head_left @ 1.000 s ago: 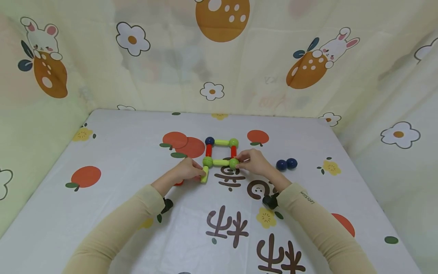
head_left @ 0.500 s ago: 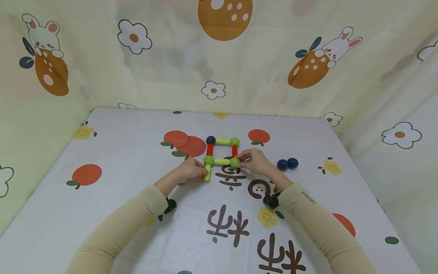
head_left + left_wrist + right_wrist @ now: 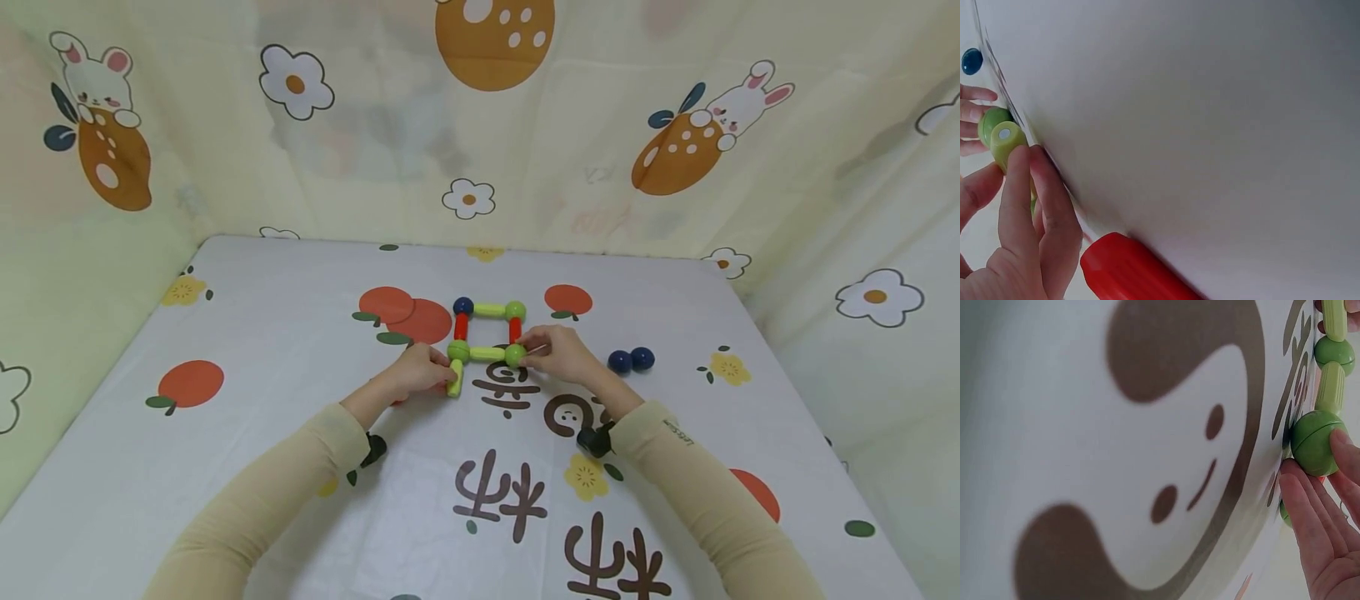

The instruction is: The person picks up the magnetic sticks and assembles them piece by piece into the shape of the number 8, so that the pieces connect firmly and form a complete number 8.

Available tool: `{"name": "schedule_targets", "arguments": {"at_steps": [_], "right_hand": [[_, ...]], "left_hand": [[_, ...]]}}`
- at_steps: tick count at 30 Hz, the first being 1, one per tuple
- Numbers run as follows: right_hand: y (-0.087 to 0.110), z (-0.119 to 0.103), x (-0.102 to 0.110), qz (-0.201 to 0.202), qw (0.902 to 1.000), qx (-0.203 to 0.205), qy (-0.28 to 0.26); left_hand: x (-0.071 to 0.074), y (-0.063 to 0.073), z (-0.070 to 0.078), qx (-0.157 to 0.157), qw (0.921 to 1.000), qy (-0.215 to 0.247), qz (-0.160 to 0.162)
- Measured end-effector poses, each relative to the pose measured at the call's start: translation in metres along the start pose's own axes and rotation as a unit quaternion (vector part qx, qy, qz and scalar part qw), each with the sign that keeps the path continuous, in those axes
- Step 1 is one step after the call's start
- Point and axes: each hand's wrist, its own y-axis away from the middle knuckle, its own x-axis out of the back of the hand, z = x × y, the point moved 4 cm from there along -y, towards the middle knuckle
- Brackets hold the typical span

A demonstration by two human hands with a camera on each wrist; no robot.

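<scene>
Magnetic rods and balls form a small square on the table, with a blue ball (image 3: 462, 307) at its far left corner and green balls at the others. My left hand (image 3: 418, 372) pinches a yellow-green rod (image 3: 455, 379) that projects toward me from the near left green ball (image 3: 458, 352). In the left wrist view, thumb and fingers hold this rod (image 3: 1007, 140) near its free end. My right hand (image 3: 557, 355) grips the near right green ball (image 3: 514, 356) between thumb and fingers, as the right wrist view shows on the ball (image 3: 1316, 444).
A loose red rod (image 3: 1135, 272) lies beside my left hand, mostly hidden behind it in the head view. Two dark blue balls (image 3: 631, 360) sit together to the right of my right hand. A printed cloth (image 3: 300, 292) covers the table; a patterned curtain (image 3: 375, 150) hangs behind.
My left hand and the pinched rod have shifted slightly right, and less of the loose red rod shows. The right hand keeps its hold on the green ball.
</scene>
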Motion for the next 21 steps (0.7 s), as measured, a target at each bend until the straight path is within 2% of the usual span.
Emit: {"name": "schedule_targets", "arguments": {"at_steps": [8,17,21], "right_hand": [[-0.002,-0.001,0.002,0.006,0.9999,0.007,0.005],[0.002,-0.001,0.008,-0.001,1.0,0.006,0.006],[0.008,0.001,0.015,0.011,0.9995,0.021,0.024]], "left_hand": [[0.003,-0.005,0.004,-0.001,0.9997,-0.023,0.001],[0.009,-0.004,0.007,-0.014,0.9994,-0.031,-0.001],[0.011,-0.004,0.01,-0.038,0.9962,-0.076,0.018]]}}
